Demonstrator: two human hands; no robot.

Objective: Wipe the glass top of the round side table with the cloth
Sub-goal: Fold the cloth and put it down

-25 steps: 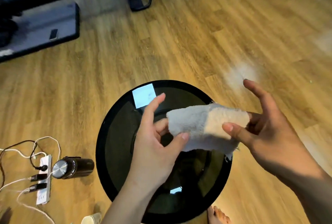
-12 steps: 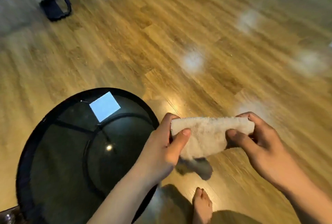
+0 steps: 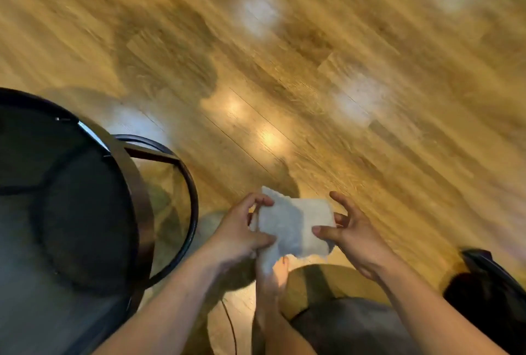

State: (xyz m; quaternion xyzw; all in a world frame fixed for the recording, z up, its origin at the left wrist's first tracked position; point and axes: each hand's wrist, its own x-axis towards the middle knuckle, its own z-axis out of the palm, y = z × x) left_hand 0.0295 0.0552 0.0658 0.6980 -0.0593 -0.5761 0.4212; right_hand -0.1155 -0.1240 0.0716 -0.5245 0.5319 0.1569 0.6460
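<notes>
A pale, fluffy cloth (image 3: 294, 226) hangs in the air between both my hands, to the right of the table and over the wooden floor. My left hand (image 3: 242, 233) pinches its left edge with thumb and fingers. My right hand (image 3: 348, 229) grips the right edge with its thumb, the other fingers spread. The round side table (image 3: 141, 192) with its dark glass top and black rim fills the left side of the view. Neither hand touches the table.
A black ring of the table's base (image 3: 189, 198) shows beside the rim. My bare foot (image 3: 270, 283) stands on the wooden floor (image 3: 313, 69) under the cloth. A dark object (image 3: 489, 289) sits at the lower right, a thin cable (image 3: 230, 323) runs along the floor.
The view has swung right, so the table has slid to the left edge. My hands and the cloth have moved off the table top and now hold the cloth over the floor.
</notes>
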